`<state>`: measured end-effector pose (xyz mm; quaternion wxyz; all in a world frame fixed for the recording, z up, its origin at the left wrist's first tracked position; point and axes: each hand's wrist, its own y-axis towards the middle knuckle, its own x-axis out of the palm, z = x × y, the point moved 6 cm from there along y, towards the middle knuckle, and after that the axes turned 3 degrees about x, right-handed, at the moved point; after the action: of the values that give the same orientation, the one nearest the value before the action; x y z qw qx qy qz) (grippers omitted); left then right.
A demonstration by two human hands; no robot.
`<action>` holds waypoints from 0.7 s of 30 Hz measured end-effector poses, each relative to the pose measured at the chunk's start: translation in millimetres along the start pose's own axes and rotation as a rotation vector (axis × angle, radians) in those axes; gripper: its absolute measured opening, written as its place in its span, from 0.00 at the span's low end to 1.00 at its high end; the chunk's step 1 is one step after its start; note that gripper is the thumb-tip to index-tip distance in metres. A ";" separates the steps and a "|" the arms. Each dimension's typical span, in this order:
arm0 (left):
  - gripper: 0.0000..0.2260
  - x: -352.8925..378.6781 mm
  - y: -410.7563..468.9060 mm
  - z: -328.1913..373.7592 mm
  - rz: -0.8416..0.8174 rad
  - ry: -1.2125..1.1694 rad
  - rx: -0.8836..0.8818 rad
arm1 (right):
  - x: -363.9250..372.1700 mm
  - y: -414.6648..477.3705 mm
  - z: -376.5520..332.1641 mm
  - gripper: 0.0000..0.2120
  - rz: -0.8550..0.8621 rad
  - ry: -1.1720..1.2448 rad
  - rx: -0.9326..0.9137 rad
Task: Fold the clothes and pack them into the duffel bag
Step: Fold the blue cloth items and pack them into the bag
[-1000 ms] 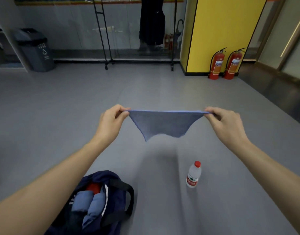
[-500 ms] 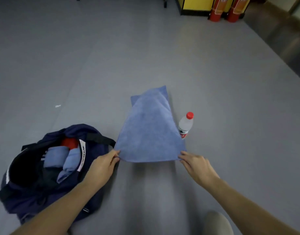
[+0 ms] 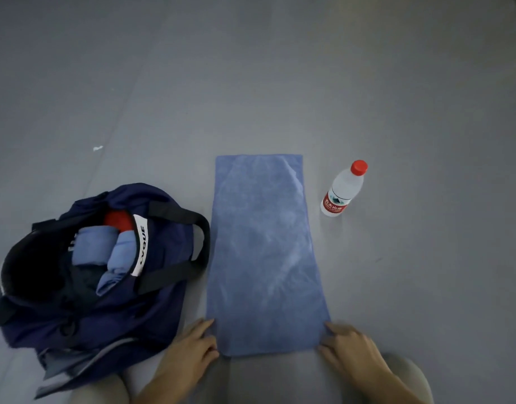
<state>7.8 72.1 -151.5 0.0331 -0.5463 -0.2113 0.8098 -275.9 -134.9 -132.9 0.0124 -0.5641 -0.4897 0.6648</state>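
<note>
The cloth (image 3: 265,258), airborne before, is now lying flat mid-frame, left hand (image 3: 189,354) and right hand (image 3: 350,349) pinching its lower corners, so folding can begin

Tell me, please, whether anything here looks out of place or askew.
Only small things. A white scrap lies loose on the floor beyond the bag, like litter. The cloth lies flat but with a slanted crease near its far right corner. The bottle stands upright, nothing spilled.
</note>
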 end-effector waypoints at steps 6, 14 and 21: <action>0.22 -60.3 55.9 8.9 0.216 -0.071 -0.066 | -54.9 39.3 -20.8 0.27 0.234 0.126 -0.045; 0.27 -133.8 241.5 3.6 0.289 -0.125 -0.024 | -164.7 179.7 -58.2 0.27 0.459 0.344 -0.127; 0.29 -163.5 350.4 -53.6 0.222 -0.054 -0.122 | -231.8 289.2 -40.6 0.27 0.531 0.291 -0.072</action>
<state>183.6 -276.4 -158.6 -0.0958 -0.5452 -0.1994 0.8086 -5.8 -391.2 -149.5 -0.1117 -0.7617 -0.3415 0.5392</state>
